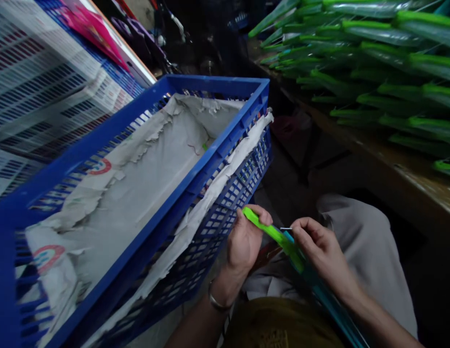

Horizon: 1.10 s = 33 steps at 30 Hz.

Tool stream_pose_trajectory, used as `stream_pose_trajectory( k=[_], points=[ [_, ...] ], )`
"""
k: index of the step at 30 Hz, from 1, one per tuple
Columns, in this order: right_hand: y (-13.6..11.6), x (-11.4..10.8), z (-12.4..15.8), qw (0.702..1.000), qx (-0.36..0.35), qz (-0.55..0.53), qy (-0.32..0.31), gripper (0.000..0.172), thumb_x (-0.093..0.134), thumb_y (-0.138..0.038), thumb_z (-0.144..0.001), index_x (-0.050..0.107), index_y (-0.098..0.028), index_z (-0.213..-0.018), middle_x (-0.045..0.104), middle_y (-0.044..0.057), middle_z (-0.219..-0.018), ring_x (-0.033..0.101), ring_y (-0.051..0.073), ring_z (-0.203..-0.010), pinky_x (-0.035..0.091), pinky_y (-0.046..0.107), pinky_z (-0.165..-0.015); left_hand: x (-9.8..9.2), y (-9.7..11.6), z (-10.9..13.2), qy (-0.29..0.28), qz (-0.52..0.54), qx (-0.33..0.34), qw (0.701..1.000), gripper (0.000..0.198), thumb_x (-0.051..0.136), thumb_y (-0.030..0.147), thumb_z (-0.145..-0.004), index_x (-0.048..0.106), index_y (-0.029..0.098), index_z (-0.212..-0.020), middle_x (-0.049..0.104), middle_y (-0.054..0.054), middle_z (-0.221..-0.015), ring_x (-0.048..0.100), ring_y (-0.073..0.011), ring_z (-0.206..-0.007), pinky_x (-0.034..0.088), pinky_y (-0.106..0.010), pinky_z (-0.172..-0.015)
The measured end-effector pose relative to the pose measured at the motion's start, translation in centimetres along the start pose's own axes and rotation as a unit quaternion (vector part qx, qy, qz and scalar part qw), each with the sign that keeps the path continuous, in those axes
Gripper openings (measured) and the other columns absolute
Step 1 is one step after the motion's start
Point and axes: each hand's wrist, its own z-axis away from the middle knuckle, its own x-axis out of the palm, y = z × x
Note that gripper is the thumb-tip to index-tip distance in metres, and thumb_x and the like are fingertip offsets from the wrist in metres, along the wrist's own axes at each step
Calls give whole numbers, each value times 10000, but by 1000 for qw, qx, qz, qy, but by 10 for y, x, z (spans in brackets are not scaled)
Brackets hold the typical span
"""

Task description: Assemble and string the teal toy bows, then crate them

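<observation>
My left hand (245,246) is closed around the end of a bright green strip-like piece (272,233), thumb and fingers pressed on it. A long teal part (336,299) runs back from the green piece, below my right forearm and toward my lap; its kind is unclear. Between the thumb and forefinger of my right hand (321,249) a thin metal pin (286,228) is pinched, pointing left just above the green piece. Whether the pin touches the piece cannot be told.
A blue plastic crate (210,154) lined with torn whitish sheeting (138,188) stands to my left. At the right, many green-edged items in clear plastic (384,63) lie stacked on a wooden bench (410,174). White-and-blue slatted material (47,87) and a pink sheet (96,31) are at upper left.
</observation>
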Motion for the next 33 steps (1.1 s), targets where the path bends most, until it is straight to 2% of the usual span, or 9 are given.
stream_pose_trajectory(
  k=[2, 5, 8, 13, 18, 24, 29, 33],
  points=[
    [-25, 2, -1, 992, -115, 59, -2, 291, 563, -417, -1023, 626, -195, -846, 588, 13, -752, 535, 141, -664, 421, 236, -561, 12, 3, 3, -29, 9, -4, 1000, 472, 648, 617, -942, 666, 173, -782, 537, -2, -718, 500, -150, -704, 450, -287, -734],
    [-57, 8, -2, 951, -271, 142, -40, 171, 480, -215, -1061, 584, -204, -926, 625, 25, -850, 594, 138, -741, 465, 247, -635, 22, 5, 14, -44, 58, -57, 996, 464, 678, 629, -908, 636, 183, -784, 522, -9, -750, 493, -169, -732, 456, -301, -741],
    [-71, 13, -1, 910, -346, 216, -77, 118, 457, -128, -1048, 525, -211, -999, 588, 25, -849, 567, 144, -712, 462, 265, -618, 27, 5, 24, -37, 117, -109, 986, 467, 739, 633, -841, 599, 191, -794, 505, -10, -775, 488, -180, -741, 456, -308, -732],
    [-63, 13, 5, 889, -353, 273, -104, 174, 434, -65, -1003, 459, -228, -1059, 557, 32, -851, 542, 171, -698, 472, 286, -599, 28, 3, 27, -40, 135, -98, 985, 455, 716, 576, -860, 524, 191, -713, 403, 12, -686, 418, -165, -702, 420, -285, -742],
    [-58, 11, 5, 884, -341, 298, -112, 179, 407, -59, -992, 428, -236, -988, 535, 20, -833, 527, 162, -667, 435, 278, -549, 28, 5, 25, -51, 122, -95, 987, 487, 684, 599, -867, 468, 203, -683, 334, 27, -652, 374, -161, -667, 401, -279, -712],
    [-57, 10, 4, 881, -340, 305, -124, 185, 406, -42, -992, 477, -192, -1073, 566, 50, -889, 558, 172, -718, 482, 290, -601, 25, 3, 26, -57, 159, -98, 981, 442, 675, 565, -895, 545, 185, -710, 373, 20, -669, 398, -161, -687, 399, -269, -716],
    [-56, 12, 3, 883, -339, 303, -116, 177, 387, -37, -1000, 479, -187, -1021, 558, 41, -864, 548, 157, -698, 448, 275, -575, 24, 2, 26, -56, 168, -95, 980, 422, 688, 543, -902, 588, 176, -719, 393, 14, -670, 403, -166, -707, 403, -266, -741],
    [-56, 12, 3, 878, -341, 316, -116, 184, 377, -44, -1007, 503, -173, -1043, 579, 46, -867, 569, 158, -696, 473, 285, -594, 26, 4, 26, -63, 173, -98, 978, 419, 692, 547, -904, 601, 177, -729, 391, 13, -676, 399, -168, -710, 409, -270, -754]
  ],
)
